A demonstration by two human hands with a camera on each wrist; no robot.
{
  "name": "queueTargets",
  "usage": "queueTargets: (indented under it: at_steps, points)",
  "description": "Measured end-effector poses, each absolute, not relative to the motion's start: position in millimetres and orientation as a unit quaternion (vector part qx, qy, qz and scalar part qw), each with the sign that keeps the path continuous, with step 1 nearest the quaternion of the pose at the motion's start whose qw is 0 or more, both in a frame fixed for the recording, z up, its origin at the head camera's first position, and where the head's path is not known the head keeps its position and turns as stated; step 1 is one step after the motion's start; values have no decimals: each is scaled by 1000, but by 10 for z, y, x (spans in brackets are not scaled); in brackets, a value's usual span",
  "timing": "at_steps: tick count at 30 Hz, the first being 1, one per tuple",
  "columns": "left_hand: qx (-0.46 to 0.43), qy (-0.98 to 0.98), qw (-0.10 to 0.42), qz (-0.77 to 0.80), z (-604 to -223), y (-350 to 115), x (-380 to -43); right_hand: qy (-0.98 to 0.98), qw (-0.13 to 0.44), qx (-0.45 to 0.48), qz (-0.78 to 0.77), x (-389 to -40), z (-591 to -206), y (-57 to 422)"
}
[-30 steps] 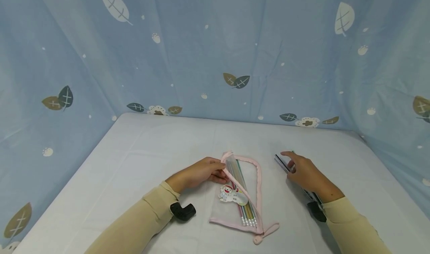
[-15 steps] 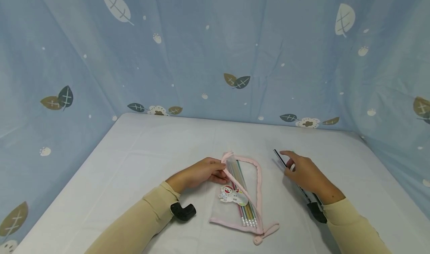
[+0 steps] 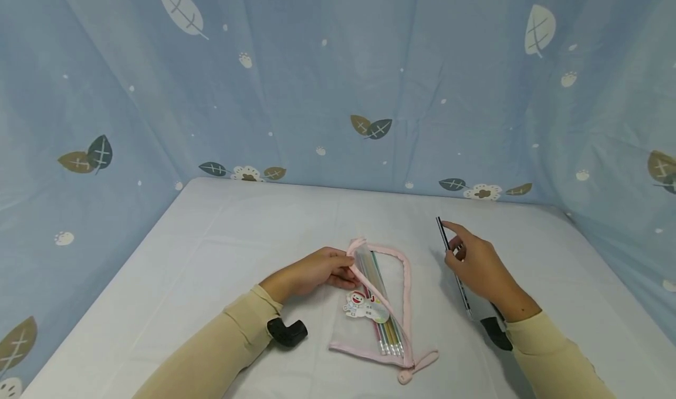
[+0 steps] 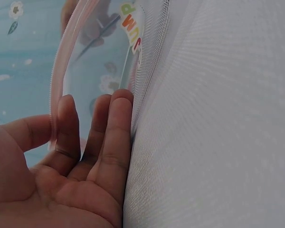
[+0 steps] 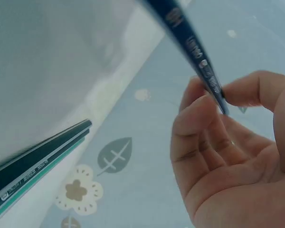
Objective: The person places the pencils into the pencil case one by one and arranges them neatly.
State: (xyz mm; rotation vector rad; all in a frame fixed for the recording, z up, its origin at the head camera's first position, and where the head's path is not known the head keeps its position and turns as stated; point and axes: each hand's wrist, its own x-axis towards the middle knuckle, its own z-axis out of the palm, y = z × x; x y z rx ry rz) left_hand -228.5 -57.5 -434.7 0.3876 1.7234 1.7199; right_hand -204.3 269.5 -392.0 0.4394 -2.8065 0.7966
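Observation:
My left hand (image 3: 317, 270) pinches the pink zip edge of a see-through mesh pencil pouch (image 3: 407, 281) between thumb and forefinger, holding its mouth apart. Several pencils (image 3: 389, 339) with metal ends lie inside, partly behind a cartoon label (image 3: 364, 306). In the left wrist view, the pink zip edge (image 4: 61, 71) runs up from the fingertips. To the right of the pouch, my right hand (image 3: 477, 264) pinches a dark pencil (image 3: 463, 293), raised and tilted over the table. The right wrist view shows that dark blue pencil (image 5: 194, 52) with HB lettering, gripped near one end.
More pencils (image 5: 38, 166), dark and green, lie on the white table below the right hand, mostly hidden in the head view. A pink wrist loop (image 3: 425, 361) sticks out from the pouch's near corner. A blue leaf-print curtain (image 3: 296, 82) stands behind the table.
My right hand has lifted the dark pencil from the table and turned it more upright, moving slightly away from me. The left hand and the pouch have stayed in place.

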Motion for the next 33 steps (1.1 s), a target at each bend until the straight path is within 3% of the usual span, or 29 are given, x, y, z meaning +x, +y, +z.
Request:
queueTargets:
  at_steps: [8,33]
  points:
    - [156,661,333,654,-4346,-566,-2284,-921,140,151,330,-2003,-3900,2606]
    - [165,662,329,652,-4341,-598,-2288,-868,119,149,459,-2067,-3867,2075]
